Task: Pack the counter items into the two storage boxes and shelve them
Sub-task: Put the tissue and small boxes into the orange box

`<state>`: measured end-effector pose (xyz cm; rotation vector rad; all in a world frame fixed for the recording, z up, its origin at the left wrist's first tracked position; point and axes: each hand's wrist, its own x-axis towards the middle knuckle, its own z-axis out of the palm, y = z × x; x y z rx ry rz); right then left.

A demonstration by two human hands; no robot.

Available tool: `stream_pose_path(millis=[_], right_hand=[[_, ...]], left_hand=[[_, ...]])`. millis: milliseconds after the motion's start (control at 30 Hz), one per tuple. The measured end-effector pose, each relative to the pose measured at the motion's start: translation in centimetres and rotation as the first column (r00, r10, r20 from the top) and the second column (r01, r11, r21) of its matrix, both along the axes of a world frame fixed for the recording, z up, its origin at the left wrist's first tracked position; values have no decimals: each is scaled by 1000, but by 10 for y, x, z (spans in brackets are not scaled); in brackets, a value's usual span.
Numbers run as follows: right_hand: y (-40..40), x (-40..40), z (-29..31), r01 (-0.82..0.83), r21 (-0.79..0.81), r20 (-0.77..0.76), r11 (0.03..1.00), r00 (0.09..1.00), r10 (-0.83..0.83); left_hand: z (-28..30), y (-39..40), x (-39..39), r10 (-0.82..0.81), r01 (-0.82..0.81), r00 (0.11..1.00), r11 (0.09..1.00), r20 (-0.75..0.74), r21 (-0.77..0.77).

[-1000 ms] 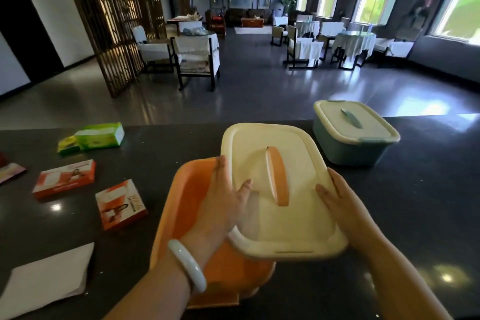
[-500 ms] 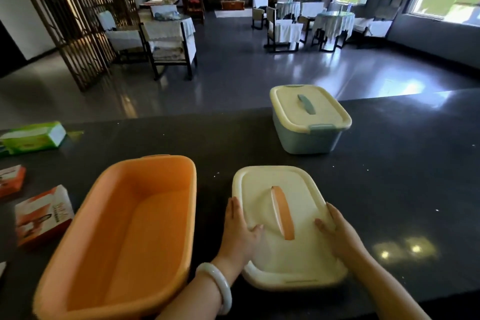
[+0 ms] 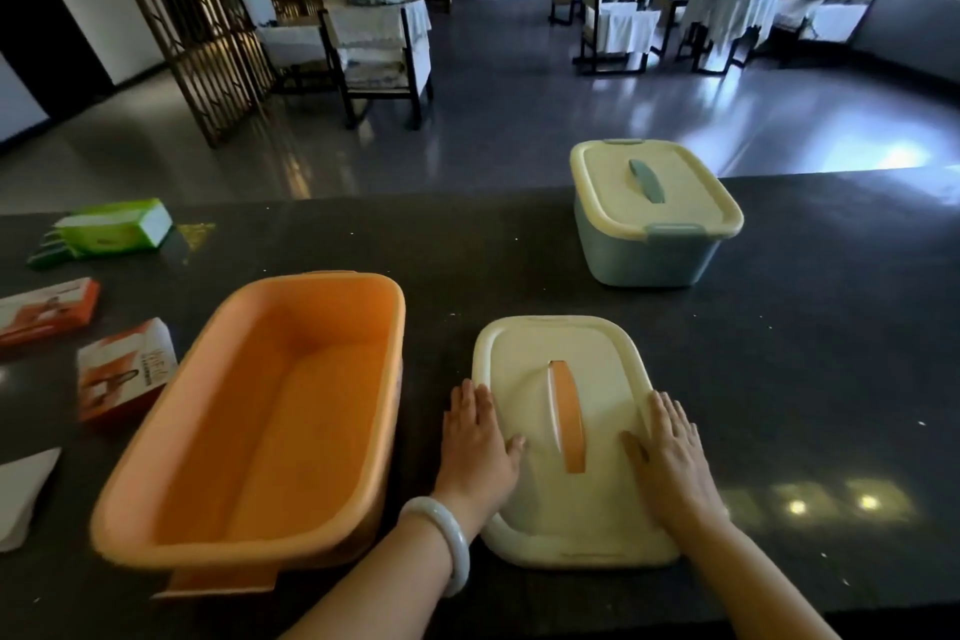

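Meanwhile, both hands, left (image 3: 480,437) and right (image 3: 672,455), lay flat with fingers loosely spread on the cream lid (image 3: 566,437) beside the open orange storage box (image 3: 249,431); rigid and light-looking, it seemed easiest lifted by its orange handle (image 3: 567,416).

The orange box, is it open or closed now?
Open. The orange box has no lid and shows an empty inside; its cream lid lies flat on the counter beside it.
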<state>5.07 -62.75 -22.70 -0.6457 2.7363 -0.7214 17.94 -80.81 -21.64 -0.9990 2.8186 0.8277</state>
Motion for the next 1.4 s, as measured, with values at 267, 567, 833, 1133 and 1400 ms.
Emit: stream_pose_path(millis=[267, 567, 833, 1133, 1400], right_hand=[[-60, 18, 54, -69, -101, -29, 992, 997, 67], [-162, 91, 95, -278, -166, -28, 946, 960, 277], [-188, 143, 85, -295, -169, 212, 940, 921, 327], [-204, 157, 89, -160, -73, 229, 984, 958, 172], [-207, 166, 102, -87, -176, 333, 981, 932, 143]], left_hand=[[69, -10, 10, -8, 27, 983, 995, -185, 98], [129, -78, 103, 135, -228, 888, 959, -440, -168], [110, -177, 199, 436, -439, 896, 898, -81, -22], [87, -187, 232, 415, -327, 880, 882, -231, 340], [86, -194, 237, 335, -216, 905, 893, -262, 396]])
